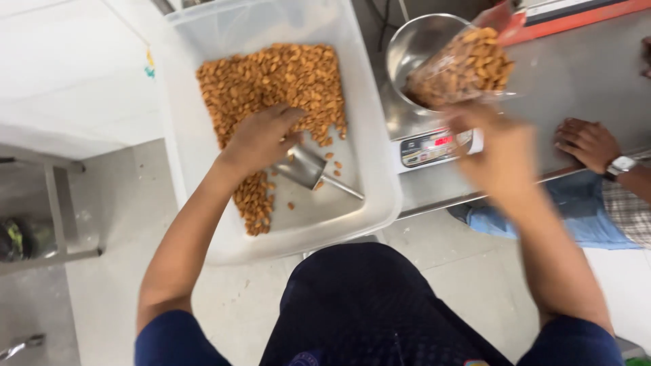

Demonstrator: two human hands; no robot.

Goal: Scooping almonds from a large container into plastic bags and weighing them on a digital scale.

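Head view: left hand (261,139) rests curled on almonds (271,81) in a plastic tub (376,176). Right hand (498,152), blurred, grips a clear almond bag (461,68) over a steel bowl (413,44).

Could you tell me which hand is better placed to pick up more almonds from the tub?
Likely the left hand: it rests on the almonds beside the scoop, while the right hand holds the bag.

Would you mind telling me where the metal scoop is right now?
In the head view, the metal scoop lies inside the white tub, left of centre, on bare floor beside the almonds, just under the left hand.
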